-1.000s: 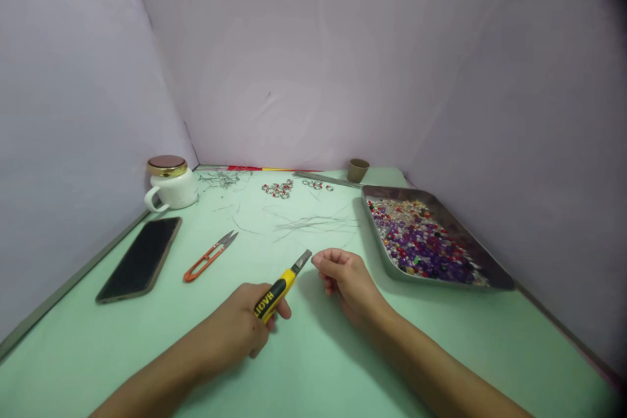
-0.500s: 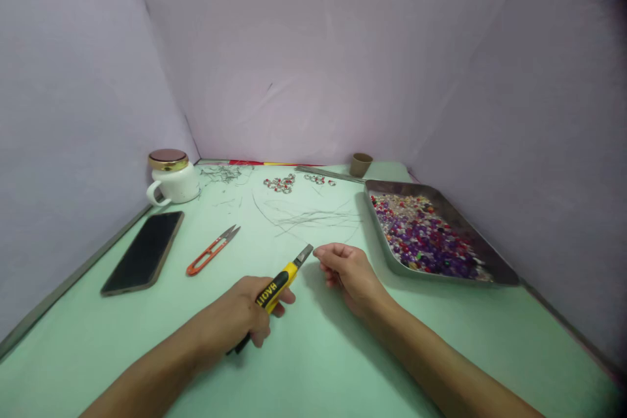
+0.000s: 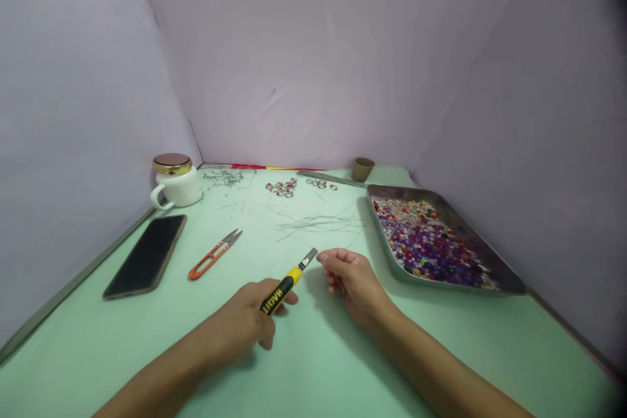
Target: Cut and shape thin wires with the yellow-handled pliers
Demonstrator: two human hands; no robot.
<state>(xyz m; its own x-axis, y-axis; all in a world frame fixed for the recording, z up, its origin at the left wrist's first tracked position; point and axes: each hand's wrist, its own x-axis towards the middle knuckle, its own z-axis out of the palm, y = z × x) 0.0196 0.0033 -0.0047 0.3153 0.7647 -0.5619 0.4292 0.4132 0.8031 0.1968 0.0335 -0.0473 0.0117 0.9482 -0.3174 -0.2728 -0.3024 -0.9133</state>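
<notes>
My left hand (image 3: 262,313) is wrapped round a yellow and black tool (image 3: 284,290) with a flat metal tip that points up and to the right. Close to that tip, the thumb and forefinger of my right hand (image 3: 347,274) are pinched together; what they hold is too small to make out. Beyond both hands, thin wires (image 3: 318,222) lie loosely across the pale green table (image 3: 313,372). Orange-handled thread snips (image 3: 213,256) rest to the left of the wires.
A metal tray (image 3: 453,219) of mixed beads stands on the right. At the left are a phone (image 3: 147,255) and a lidded white mug (image 3: 181,188). Along the back lie tangled wire bits (image 3: 223,177), red-and-clear beaded pieces (image 3: 281,188) and a small brown cup (image 3: 362,170).
A long curved wire that ran from the back toward my hands no longer shows there. The tool in my left hand has shifted slightly right, and the whole view has moved a little.
</notes>
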